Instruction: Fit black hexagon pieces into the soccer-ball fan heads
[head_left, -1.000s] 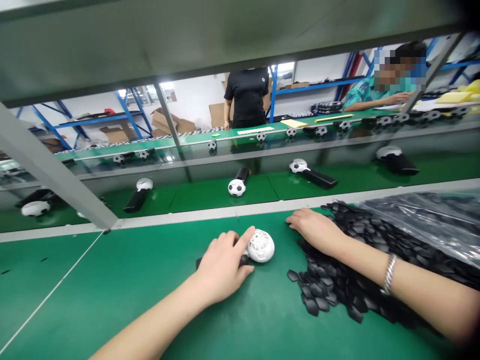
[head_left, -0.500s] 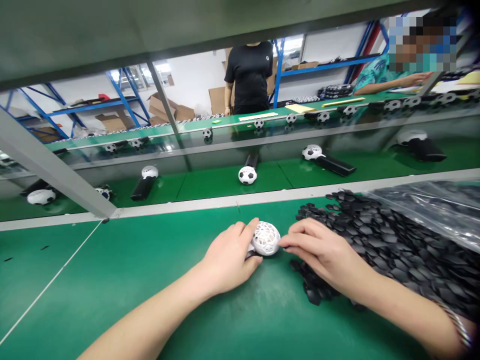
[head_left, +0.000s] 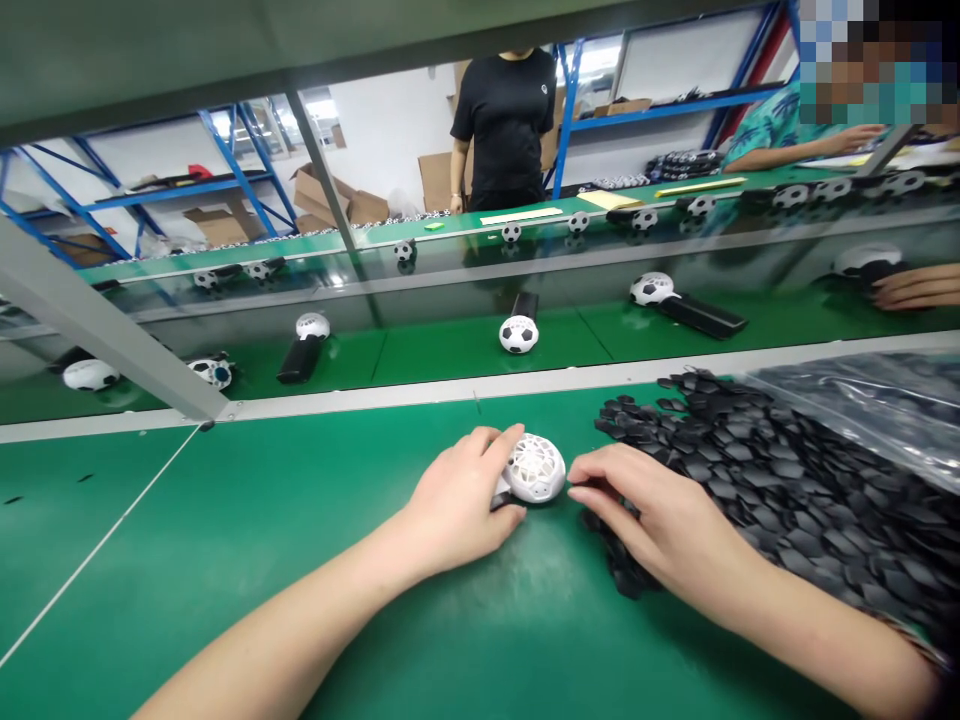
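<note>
My left hand is closed round the handle end of a small handheld fan that lies on the green bench. The fan's round white head has an open web-like grille and points right, out past my fingers. Most of its handle is hidden under my palm. Just right of the head, my right hand is held in a pinch, its thumb and fingertips close together and slightly apart from the fan. Whatever may be between those fingertips is too small to make out. Under and beyond this hand spreads a heap of small black flat pieces.
A clear plastic bag lies over the heap's back edge. Behind a pale rail, a green conveyor carries football-headed fans. Another person's hand reaches in at right. A grey post stands left.
My right hand has drawn slightly away from the fan head; the dark bit at its fingertips no longer shows. Fans on the conveyor have shifted right. Another person's hand has appeared at the right.
</note>
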